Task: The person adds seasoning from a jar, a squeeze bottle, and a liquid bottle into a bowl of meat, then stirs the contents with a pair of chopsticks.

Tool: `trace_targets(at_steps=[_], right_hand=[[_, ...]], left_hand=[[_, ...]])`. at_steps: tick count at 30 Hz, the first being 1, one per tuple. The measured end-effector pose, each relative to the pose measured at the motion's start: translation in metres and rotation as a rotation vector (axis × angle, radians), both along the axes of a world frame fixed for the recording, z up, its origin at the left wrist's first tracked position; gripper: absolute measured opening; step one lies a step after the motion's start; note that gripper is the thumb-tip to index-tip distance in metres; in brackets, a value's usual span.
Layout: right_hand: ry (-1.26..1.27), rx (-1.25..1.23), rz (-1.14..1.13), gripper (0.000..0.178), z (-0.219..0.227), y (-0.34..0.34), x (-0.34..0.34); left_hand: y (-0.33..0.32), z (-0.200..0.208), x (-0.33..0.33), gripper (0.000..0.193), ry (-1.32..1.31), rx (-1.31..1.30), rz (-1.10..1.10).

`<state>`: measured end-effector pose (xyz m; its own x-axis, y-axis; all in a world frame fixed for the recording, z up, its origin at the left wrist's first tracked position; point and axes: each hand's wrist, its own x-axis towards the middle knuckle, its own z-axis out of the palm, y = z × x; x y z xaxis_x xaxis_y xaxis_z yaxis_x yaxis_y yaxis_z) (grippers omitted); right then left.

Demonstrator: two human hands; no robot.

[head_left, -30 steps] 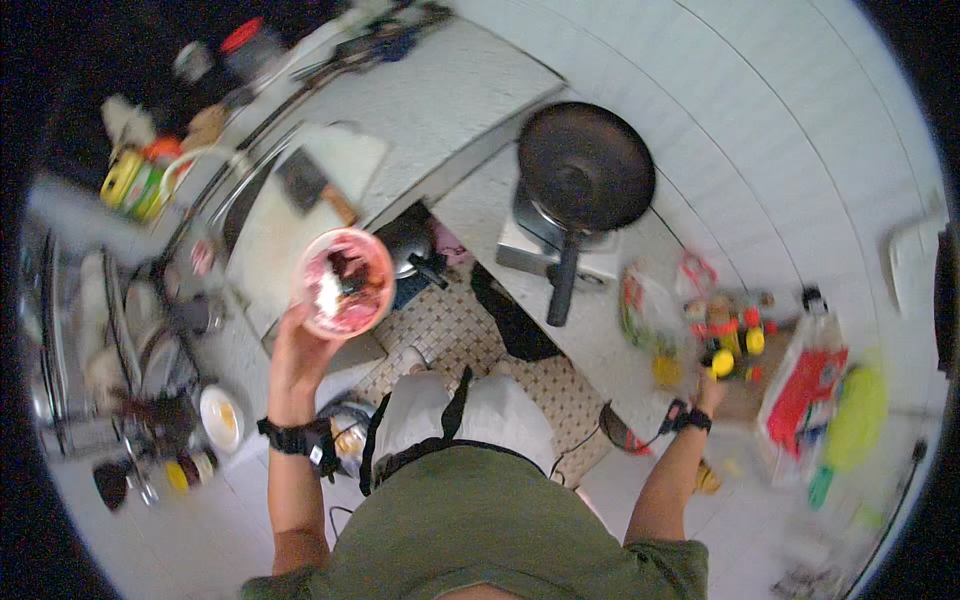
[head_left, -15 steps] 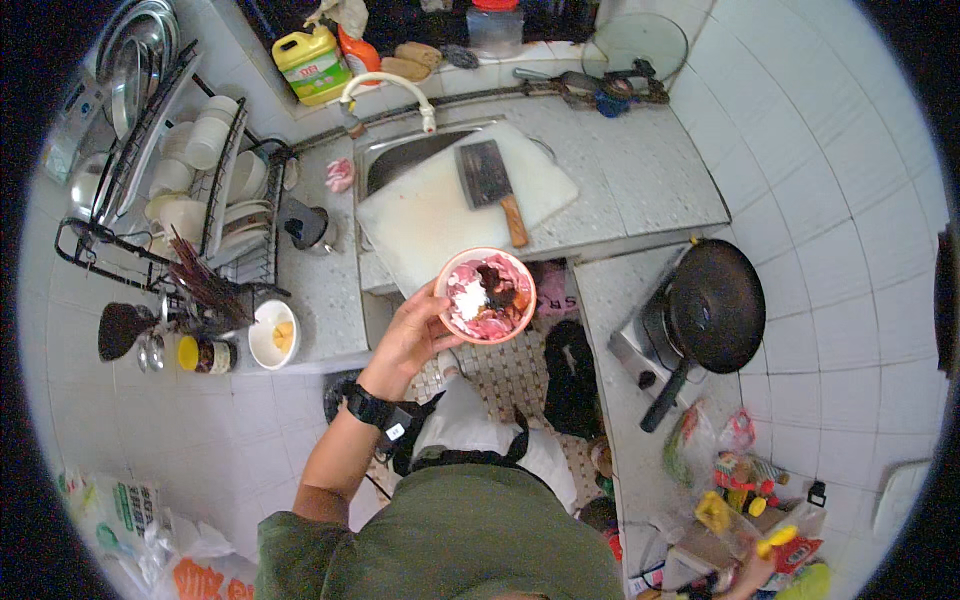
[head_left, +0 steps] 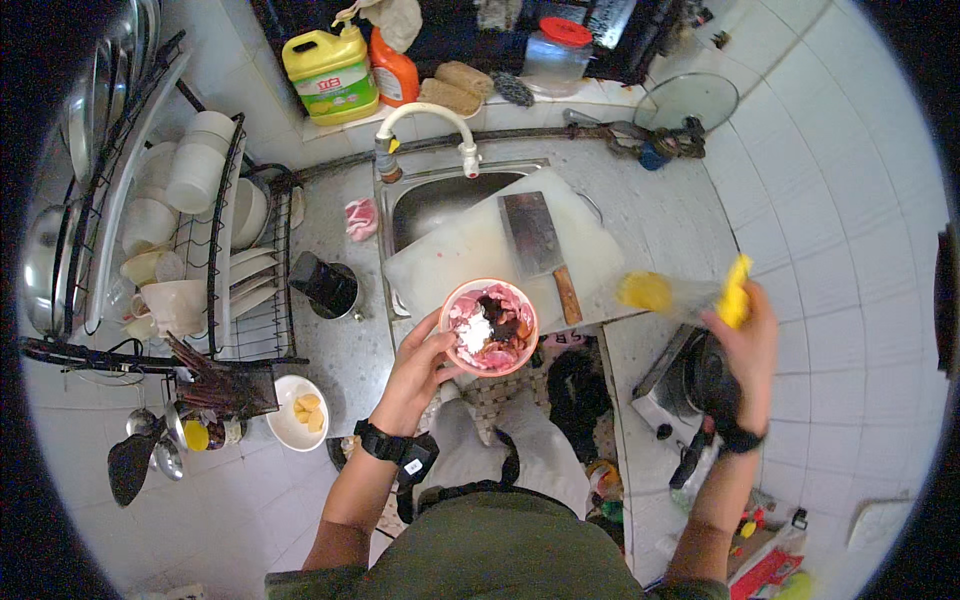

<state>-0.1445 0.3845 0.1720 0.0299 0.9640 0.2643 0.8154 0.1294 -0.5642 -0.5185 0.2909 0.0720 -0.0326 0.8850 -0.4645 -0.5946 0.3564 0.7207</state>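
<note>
Held up near the middle, a small bowl (head_left: 463, 362) with a pinkish-orange rim carries raw sliced meat (head_left: 510, 356), a white powder heap and dark sauce. My left hand (head_left: 417, 370) grips its left side, thumb at the rim. Out to the right, above the stove, my right hand (head_left: 748, 345) is closed round a clear bottle (head_left: 690, 297) with yellow parts at both ends; motion smears it. Beyond the bowl, a cleaver (head_left: 535, 240) with a wooden handle lies on the white cutting board (head_left: 455, 250), which partly covers the sink (head_left: 430, 212).
A pan (head_left: 712, 375) sits on the stove at right, partly hidden by my right hand. To the left are a dish rack (head_left: 215, 270) and a white bowl (head_left: 290, 430) with yellow pieces. A meat piece (head_left: 361, 219) lies beside the sink, behind the faucet's (head_left: 430, 110) near side.
My right hand has swung from the lower right up over the stove, bringing the bottle with it. The view has shifted slightly; my left hand still holds the bowl.
</note>
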Motion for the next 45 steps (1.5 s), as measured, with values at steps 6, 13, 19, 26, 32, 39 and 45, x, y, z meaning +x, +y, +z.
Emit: trace_targets(at_steps=[6, 13, 19, 26, 32, 39, 45], right_hand=[[-0.202, -0.094, 0.267, 0.048, -0.052, 0.126, -0.077], [-0.198, -0.210, 0.463, 0.057, -0.086, 0.150, -0.085], [-0.080, -0.230, 0.521, 0.079, -0.106, 0.163, -0.055], [0.407, -0.490, -0.115, 0.059, -0.101, 0.061, 0.008], [-0.005, -0.462, 0.398, 0.032, -0.033, -0.050, -0.035], [0.718, -0.667, 0.576, 0.020, -0.003, -0.064, -0.215], [0.323, -0.696, 0.360, 0.018, -0.050, -0.045, -0.085]], left_hand=[[0.009, 0.003, -0.015, 0.049, -0.032, 0.005, 0.154], [-0.005, 0.007, -0.021, 0.054, -0.074, -0.100, 0.381], [0.004, 0.010, -0.012, 0.052, -0.082, -0.094, 0.487], [-0.015, 0.019, -0.036, 0.053, -0.106, -0.075, 0.477], [-0.024, 0.021, -0.059, 0.054, -0.085, -0.066, 0.356], [-0.067, 0.013, -0.082, 0.054, -0.080, -0.038, 0.251], [-0.086, 0.013, -0.088, 0.054, -0.030, -0.051, 0.241]])
